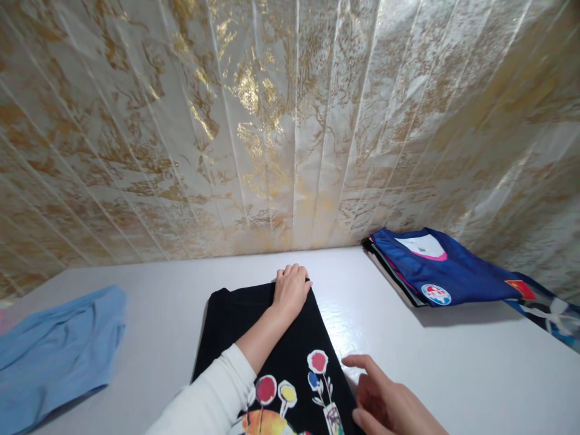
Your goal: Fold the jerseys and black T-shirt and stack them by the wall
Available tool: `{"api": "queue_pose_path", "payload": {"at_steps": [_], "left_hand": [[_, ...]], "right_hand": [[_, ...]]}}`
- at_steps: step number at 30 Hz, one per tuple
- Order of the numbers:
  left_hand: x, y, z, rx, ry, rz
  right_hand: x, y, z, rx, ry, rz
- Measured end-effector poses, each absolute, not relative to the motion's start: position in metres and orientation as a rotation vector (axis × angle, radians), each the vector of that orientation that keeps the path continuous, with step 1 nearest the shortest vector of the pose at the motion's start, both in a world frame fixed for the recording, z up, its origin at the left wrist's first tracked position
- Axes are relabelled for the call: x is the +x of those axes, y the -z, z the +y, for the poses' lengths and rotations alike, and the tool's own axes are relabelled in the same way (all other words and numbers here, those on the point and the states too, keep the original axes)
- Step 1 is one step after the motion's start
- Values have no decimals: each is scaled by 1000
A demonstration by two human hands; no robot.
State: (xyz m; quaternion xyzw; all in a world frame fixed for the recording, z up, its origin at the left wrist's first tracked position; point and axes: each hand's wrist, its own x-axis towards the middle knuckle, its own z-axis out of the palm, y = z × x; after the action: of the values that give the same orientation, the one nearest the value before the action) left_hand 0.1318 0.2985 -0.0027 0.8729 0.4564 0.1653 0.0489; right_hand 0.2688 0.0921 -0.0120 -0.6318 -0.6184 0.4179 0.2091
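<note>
A black T-shirt [254, 326] with a colourful flower print lies folded into a long panel on the white table, its lower end cut off by the frame. My left hand [290, 290] reaches across it in a white sleeve, fingers curled over the far right corner of the fabric. Beside the shirt's right edge is my right hand [389, 399]. Its index finger is stretched out and apart from the thumb, the other fingers are bent, and I see nothing held between them. The thumb tip is close to the black cloth.
A stack of folded clothes, topped by a dark blue shirt [471, 272], sits at the back right, with patterned fabric [557, 314] beside it. Light blue cloth [58, 344] lies at the left of the white table [154, 326]. Behind stands a gold-patterned covering [272, 151].
</note>
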Motion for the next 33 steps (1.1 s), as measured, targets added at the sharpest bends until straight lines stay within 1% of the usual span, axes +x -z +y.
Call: {"api": "queue_pose_path", "payload": {"at_steps": [7,9,12,15,18,20,22,24,28,30,33], "left_hand": [[132,9,300,2622,-549,1395],[135,10,301,2619,-549,1383],[144,6,308,2621,-539,1357],[144,-12,311,2628,-549,1347],[117,-32,291,2652,-577,1354],[85,-35,263,2671,-562,1373],[49,-25,228,2684,-493,1399],[16,-5,195,2711,-396,1452],[-21,28,155,2724,-350,1541],[-24,29,149,2698,-342,1585],[-19,14,147,2628,-284,1625]], "right_hand": [[267,4,97,-1868,-1155,-1871],[266,0,97,-1898,-1109,-1899],[261,-8,102,-1835,-882,-1955],[251,-15,112,-1682,-619,-2039],[235,-12,127,-1664,-438,-2109],[222,-5,139,-1723,-352,-2156],[209,4,151,-1804,-290,-2187],[198,12,160,-1865,-228,-2197],[189,24,166,-1899,-117,-2194],[190,26,165,-1895,-82,-2191],[191,24,163,-1894,-50,-2175]]}}
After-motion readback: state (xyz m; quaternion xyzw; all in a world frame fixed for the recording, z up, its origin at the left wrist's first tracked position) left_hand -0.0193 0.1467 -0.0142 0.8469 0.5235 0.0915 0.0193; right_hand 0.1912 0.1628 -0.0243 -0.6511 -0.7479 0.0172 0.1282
